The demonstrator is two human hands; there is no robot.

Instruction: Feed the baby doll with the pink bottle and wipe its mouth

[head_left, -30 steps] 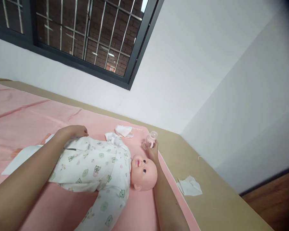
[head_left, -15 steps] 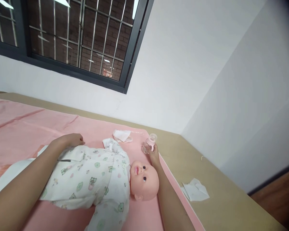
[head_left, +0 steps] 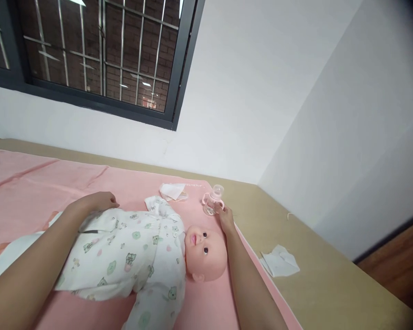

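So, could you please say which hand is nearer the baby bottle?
The right hand, at a pink handle of the baby bottle; the left hand is by the doll.

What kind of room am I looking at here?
Possibly an indoor baby-care training room, though I can't be sure: a baby doll lies on a pink sheet, and a two-handled baby bottle stands near its head.

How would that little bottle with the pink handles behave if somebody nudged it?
The bottle would likely tip under a firm push, since it stands upright and looks taller than wide. It is see-through and holds its shape, so it's probably stiff. If it fell, the pink handles jutting from its sides might limit rolling.
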